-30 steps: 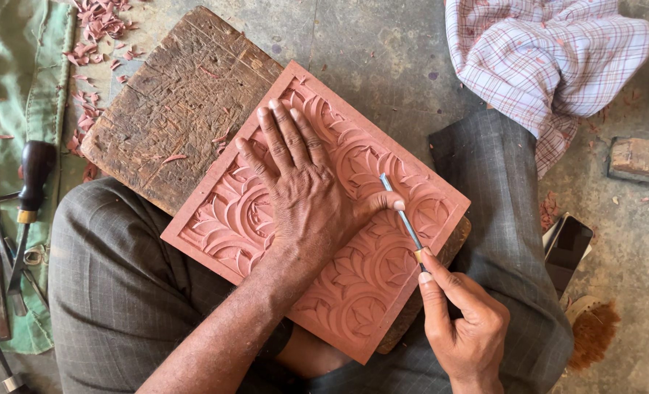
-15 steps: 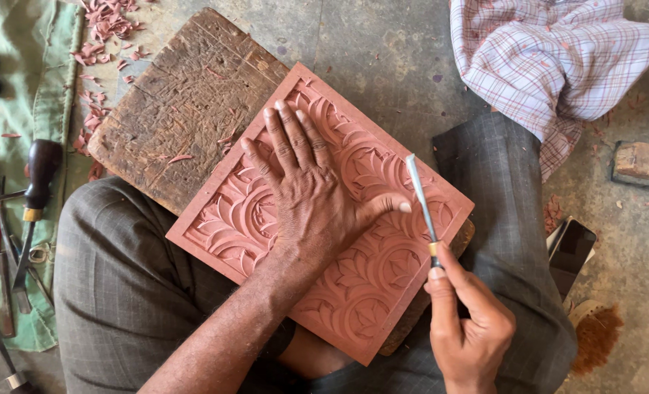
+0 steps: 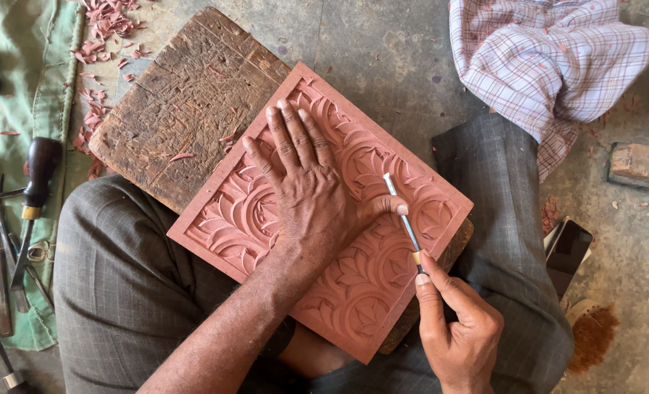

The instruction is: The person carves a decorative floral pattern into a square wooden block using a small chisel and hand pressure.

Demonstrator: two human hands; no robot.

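A reddish carved panel with leaf and scroll relief lies tilted across my lap, resting on a worn wooden board. My left hand lies flat on the panel's middle, fingers spread, thumb out toward the tool. My right hand grips a thin carving chisel by its handle. The metal tip of the chisel touches the panel just beside my left thumb.
Several chisels and a dark-handled tool lie on a green cloth at the left. Reddish shavings are scattered at the top left. A checked cloth lies at the top right, a phone and a wood block at the right.
My right hand swung the chisel upright off to the right, then brought its tip back to the panel by my left thumb. The left hand stayed flat on the panel.
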